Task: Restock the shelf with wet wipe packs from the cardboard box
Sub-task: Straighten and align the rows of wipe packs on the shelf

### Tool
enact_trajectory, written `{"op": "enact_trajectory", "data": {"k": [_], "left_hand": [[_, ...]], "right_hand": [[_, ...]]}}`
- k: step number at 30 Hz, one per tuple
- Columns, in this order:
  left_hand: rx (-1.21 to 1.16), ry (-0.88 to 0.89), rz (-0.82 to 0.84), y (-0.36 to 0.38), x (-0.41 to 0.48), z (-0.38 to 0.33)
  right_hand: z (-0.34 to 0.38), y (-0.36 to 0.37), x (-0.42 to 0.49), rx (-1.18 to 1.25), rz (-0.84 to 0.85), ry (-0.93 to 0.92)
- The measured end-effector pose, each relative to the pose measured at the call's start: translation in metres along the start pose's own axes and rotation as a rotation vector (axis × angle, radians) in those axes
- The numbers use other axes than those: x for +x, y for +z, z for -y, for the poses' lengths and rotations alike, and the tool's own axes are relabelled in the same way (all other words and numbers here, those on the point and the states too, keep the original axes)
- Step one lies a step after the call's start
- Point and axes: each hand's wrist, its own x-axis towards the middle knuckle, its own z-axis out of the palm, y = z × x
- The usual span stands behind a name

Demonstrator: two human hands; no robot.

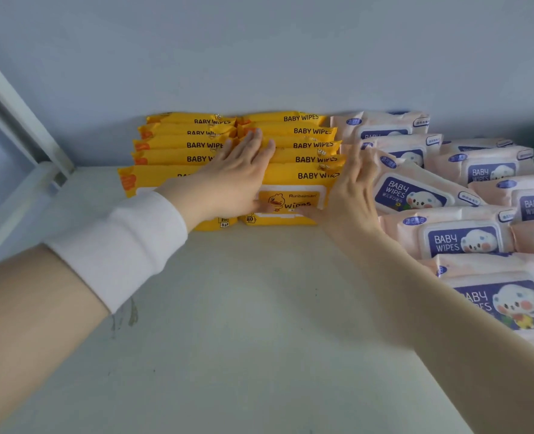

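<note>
The yellow wipe packs (294, 158) are sitting at the back of the shelf (243, 324), right against the pale blue wall (259, 57). They are lying in two rows side by side, each pack tilted and leaning on the one behind it. Each one is saying "BABY WIPES" in dark letters along its top edge. The front pack (290, 198) on the right row is showing a white flap with a little orange duck on it. The packs are looking soft and puffy, with shiny, crinkly wrapping and pinched ends.

The left hand (237, 177) is lying flat over the place where the two yellow rows are meeting. Its fingers are stretched out and close together, pressing on the pack tops, not curling around anything. A white sleeve cuff (118, 245) is sitting on that wrist. The right hand (350, 195) is standing on its edge against the right side of the yellow rows, with fingers straight and its thumb touching the front pack. It is not gripping either.

Just to the right, pink wipe packs (456, 236) are lying in rows too, some tipping over. They are having purple labels with a white fluffy cartoon animal. The shelf is smooth and cream, with a few small marks. A white metal frame (18, 120) is running along the left.
</note>
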Motion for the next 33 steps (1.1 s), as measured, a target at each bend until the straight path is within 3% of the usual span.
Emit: {"op": "enact_trajectory", "data": {"k": [2, 8, 15, 18, 20, 24, 27, 30, 33], "left_hand": [[-0.011, -0.004, 0.02, 0.0, 0.0, 0.0], [-0.015, 0.011, -0.043, 0.005, 0.003, 0.001], [0.013, -0.04, 0.026, 0.001, 0.005, -0.001], [-0.008, -0.086, 0.132, -0.01, 0.007, -0.007], [-0.011, -0.083, 0.153, -0.02, 0.01, -0.014], [-0.103, 0.056, -0.057, -0.042, 0.024, -0.052], [-0.151, 0.139, -0.231, -0.051, 0.051, -0.093], [-0.139, 0.061, -0.198, -0.048, 0.092, -0.119], [-0.161, -0.037, -0.093, -0.042, 0.128, -0.126]], "right_hand": [[-0.003, -0.001, -0.006, 0.008, -0.037, 0.063], [-0.003, 0.01, 0.005, -0.139, 0.06, 0.161], [0.003, -0.004, 0.017, -0.31, 0.233, 0.074], [0.01, -0.031, 0.014, -0.376, 0.344, -0.022], [0.009, -0.063, 0.012, -0.38, 0.325, -0.079], [-0.036, -0.133, 0.015, -0.296, 0.195, -0.034], [-0.081, -0.156, 0.022, -0.503, 0.307, 0.048], [-0.109, -0.151, 0.036, -0.597, 0.382, 0.03], [-0.123, -0.141, 0.053, -0.572, 0.379, -0.105]]}}
